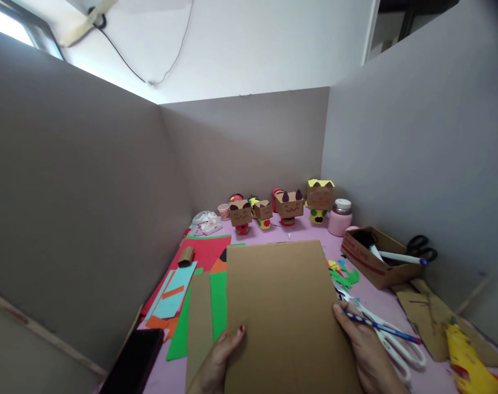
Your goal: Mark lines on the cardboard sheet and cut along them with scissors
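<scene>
A large flat sheet of brown cardboard point(284, 312) is held up in front of me between both hands. My left hand point(218, 361) grips its lower left edge, thumb lying on the face. On the right edge, my right hand point(366, 345) holds the sheet and also keeps a blue patterned pencil point(382, 326) between thumb and fingers. The fingers behind the sheet are hidden. White-handled scissors point(397, 345) lie on the table just beyond my right hand. Left of the sheet, a narrow cardboard strip point(200, 317) rests on green paper point(219, 306).
Several cardboard-headed figures point(289, 207) stand at the back beside a pink jar point(340, 219). At right is a cardboard box point(372, 262) with black scissors and a pen. A phone point(134, 361) and coloured sheets point(173, 293) lie left. Grey partitions point(249, 148) enclose the table.
</scene>
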`<state>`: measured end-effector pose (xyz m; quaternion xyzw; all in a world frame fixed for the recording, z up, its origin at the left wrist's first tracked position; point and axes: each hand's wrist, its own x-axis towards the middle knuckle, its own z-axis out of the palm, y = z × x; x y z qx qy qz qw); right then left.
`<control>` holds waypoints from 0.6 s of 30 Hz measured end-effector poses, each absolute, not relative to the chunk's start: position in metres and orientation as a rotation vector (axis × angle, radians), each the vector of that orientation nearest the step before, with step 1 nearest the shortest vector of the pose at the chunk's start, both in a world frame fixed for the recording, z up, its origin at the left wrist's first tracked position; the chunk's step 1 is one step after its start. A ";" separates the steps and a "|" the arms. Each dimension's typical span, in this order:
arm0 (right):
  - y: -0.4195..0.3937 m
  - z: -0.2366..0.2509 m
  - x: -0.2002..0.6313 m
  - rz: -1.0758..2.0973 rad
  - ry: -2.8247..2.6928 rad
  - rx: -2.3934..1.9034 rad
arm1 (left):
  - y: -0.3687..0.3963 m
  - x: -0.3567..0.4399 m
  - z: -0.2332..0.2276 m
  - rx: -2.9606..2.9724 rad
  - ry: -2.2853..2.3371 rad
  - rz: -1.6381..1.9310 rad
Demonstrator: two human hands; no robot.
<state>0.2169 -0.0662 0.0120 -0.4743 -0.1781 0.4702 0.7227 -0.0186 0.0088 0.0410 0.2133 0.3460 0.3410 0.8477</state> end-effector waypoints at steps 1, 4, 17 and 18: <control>-0.066 0.013 0.218 1.053 -0.357 -1.025 | 0.007 -0.017 0.042 0.439 0.719 0.713; -0.065 0.016 0.220 1.154 -0.320 -0.967 | 0.006 -0.013 0.044 0.424 0.713 0.692; -0.065 0.024 0.216 1.260 -0.296 -0.855 | 0.015 -0.020 0.030 0.334 0.717 0.606; -0.065 0.023 0.216 1.259 -0.294 -0.857 | 0.016 -0.020 0.029 0.334 0.727 0.608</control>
